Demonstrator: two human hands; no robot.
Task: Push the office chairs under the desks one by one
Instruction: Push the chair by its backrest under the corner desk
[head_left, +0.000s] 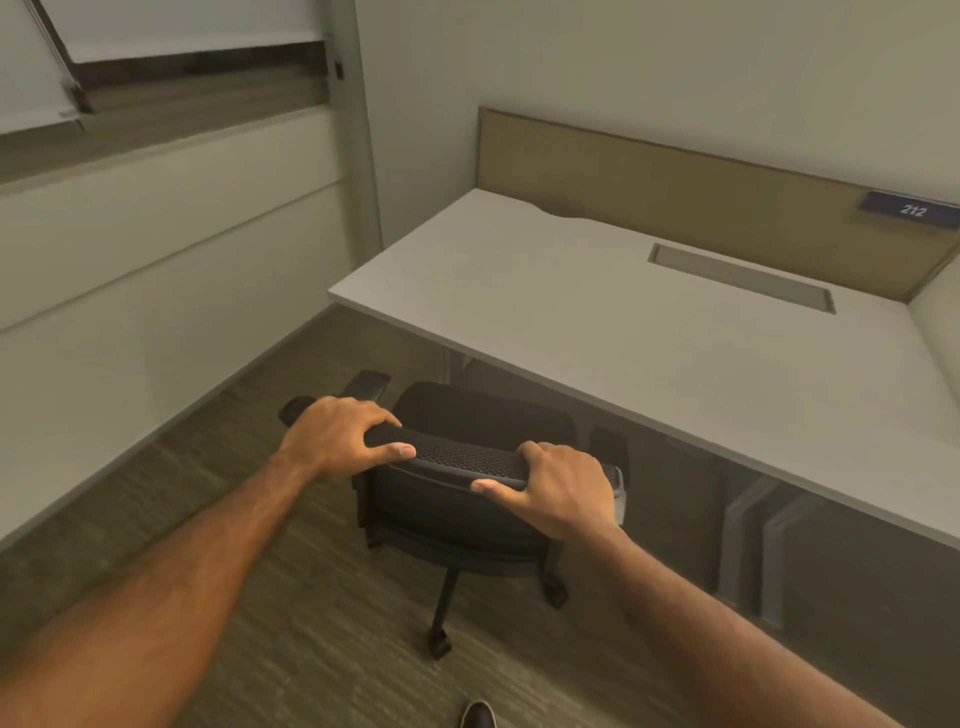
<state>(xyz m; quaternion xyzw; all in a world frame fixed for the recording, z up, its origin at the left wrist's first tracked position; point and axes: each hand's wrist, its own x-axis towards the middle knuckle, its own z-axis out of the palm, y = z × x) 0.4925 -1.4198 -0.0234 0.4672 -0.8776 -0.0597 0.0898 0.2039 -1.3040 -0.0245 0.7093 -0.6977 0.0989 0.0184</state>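
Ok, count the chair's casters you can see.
2. One caster sits nearest the camera, at the end of a leg; another is to its right, nearer the desk. More are likely hidden under the chair.

The office chair (467, 460) has black open-weave mesh along the top edge of its back, rough-looking and matt. Its armrest pad (370, 385), at ten o'clock, is smooth black plastic with a faint sheen. The bench (571, 322) top is smooth, matt, pale laminate. Behind it, at one o'clock, the partition screen (675, 192) looks like tan cloth. The carpet (322, 623) is coarse, streaked and matt.
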